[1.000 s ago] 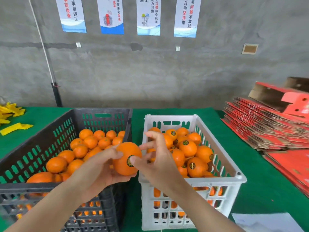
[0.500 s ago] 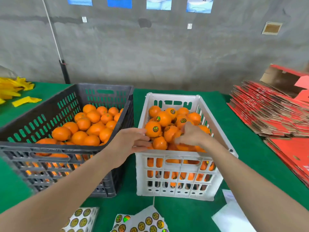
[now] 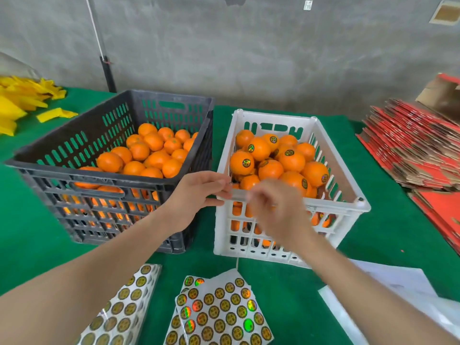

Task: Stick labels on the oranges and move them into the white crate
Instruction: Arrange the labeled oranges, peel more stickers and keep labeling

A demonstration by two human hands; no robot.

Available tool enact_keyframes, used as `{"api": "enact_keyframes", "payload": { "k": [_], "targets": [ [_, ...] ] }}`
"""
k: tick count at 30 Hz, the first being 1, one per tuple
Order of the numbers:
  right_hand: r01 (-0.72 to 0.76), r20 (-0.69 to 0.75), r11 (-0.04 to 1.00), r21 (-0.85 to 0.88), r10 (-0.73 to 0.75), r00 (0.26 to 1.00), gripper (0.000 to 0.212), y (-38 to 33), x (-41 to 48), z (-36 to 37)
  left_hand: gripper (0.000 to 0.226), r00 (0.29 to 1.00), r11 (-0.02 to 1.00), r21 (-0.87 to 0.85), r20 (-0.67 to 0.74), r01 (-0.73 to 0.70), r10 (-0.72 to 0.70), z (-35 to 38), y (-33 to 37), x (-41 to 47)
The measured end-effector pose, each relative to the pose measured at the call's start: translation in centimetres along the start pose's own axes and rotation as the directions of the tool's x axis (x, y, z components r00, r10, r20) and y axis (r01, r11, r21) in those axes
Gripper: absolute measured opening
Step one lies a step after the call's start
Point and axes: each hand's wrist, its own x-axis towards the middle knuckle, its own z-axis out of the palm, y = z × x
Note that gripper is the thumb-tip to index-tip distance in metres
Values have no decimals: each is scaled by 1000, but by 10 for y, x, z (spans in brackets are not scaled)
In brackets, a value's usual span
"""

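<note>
**Oranges (image 3: 291,160) heaped in the white crate (image 3: 358,207), more waiting beside it**

The fruits inside the white crate carried round labels and were piled about as high as its rim. The unlabelled oranges (image 3: 154,155) lay in the black crate (image 3: 49,165), just to the left of the white crate. The label sheets (image 3: 219,310) lay in front of the white crate on the green cloth (image 3: 385,232).

The left hand (image 3: 199,192) held the near left corner of the white crate's rim, with the fingers over the top edge and the thumb below it. The right hand (image 3: 276,210) was before the near wall of the white crate. It was blurred, so it could not be told whether it was closed on something.

An orange is probably firm and rather heavy for its size, with a smooth skin, and it rolls easily. It seemed best to take one around its widest part with the whole hand, leaving a bare patch of skin free for the label. It should be laid onto the pile, not dropped, because it may bruise or roll off.
</note>
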Motion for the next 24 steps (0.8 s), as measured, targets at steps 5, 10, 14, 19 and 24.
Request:
{"api": "enact_keyframes", "payload": {
  "k": [5,10,14,19,24],
  "targets": [
    [-163,814,958,-235,286,505,40,22,-55,91,23,1000,1000,7,20,14,-14,-4,-8,-10],
    [-112,825,917,-382,393,406,50,43,-73,131,23,999,999,41,52,-1,-2,-3,1,-14],
    [-165,768,914,-369,401,499,31,43,-70,132,25,997,997,73,73,30,-35,-11,-6,-22],
    [-243,744,939,-243,341,574,18,28,-44,101,20,961,807,560,63,189,-268,-25,-50,-39],
    [-277,682,943,-185,326,655,15,10,-32,66,10,878,732,551,-4,401,-478,-34,-72,-43]
  ]
}}
